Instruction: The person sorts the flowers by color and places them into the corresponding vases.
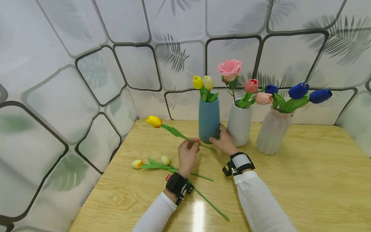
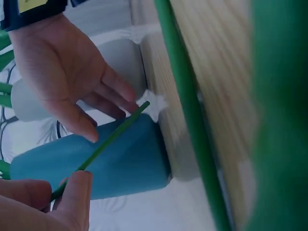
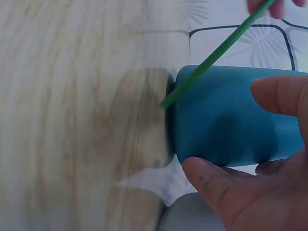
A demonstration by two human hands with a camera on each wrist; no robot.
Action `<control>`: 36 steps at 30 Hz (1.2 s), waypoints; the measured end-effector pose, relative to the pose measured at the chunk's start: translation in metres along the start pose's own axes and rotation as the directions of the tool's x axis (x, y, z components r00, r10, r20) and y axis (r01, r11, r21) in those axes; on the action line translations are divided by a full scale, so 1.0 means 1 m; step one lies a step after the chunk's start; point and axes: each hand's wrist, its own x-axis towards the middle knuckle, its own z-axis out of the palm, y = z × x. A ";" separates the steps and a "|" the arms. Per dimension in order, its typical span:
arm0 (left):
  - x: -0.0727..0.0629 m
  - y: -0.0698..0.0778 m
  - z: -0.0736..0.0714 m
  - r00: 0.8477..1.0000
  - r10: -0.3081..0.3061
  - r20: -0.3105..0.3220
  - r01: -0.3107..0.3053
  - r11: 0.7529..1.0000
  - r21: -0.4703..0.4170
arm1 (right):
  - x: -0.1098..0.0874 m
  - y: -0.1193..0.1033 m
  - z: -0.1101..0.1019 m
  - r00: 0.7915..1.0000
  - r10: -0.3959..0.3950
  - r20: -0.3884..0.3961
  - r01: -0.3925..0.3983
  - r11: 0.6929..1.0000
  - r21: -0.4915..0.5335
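Note:
My left hand (image 1: 187, 153) pinches the green stem of a yellow-orange tulip (image 1: 154, 121) between thumb and fingertips. The bloom points up to the left, and the bare stem end (image 2: 142, 107) overlaps the base of the blue vase (image 1: 209, 119) in the left wrist view. At the vase's lower right side is my right hand (image 1: 224, 141), its thumb (image 3: 276, 95) in front and its extended fingers along the side. The vase stands upright, holding a yellow tulip (image 1: 198, 82) and a cream tulip (image 1: 208, 82).
A yellow-white tulip (image 1: 137, 164) and a cream tulip (image 1: 166, 160) lie crossed under my left forearm. To the right stand a white vase (image 1: 239, 124) with a pink rose (image 1: 230, 69) and tulips, and a ribbed pale-pink vase (image 1: 273, 132) with blue tulips (image 1: 298, 91). Patterned cloth (image 1: 185, 54) hangs behind.

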 end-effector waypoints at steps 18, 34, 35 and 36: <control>0.004 0.032 0.006 0.865 0.479 0.149 -0.502 0.818 0.280 | -0.003 0.014 0.011 0.998 -0.053 -0.027 0.054 0.998 0.041; 0.040 0.070 0.020 0.551 0.824 0.131 -0.826 0.516 0.228 | -0.002 0.006 0.012 0.991 -0.075 -0.108 0.075 0.997 -0.010; 0.044 0.071 0.022 0.553 0.822 0.136 -0.824 0.516 0.234 | -0.002 0.005 0.012 0.991 -0.071 -0.110 0.071 0.997 -0.004; 0.047 0.073 0.023 0.559 0.816 0.143 -0.820 0.520 0.238 | -0.001 0.005 0.012 0.991 -0.069 -0.115 0.070 0.998 -0.001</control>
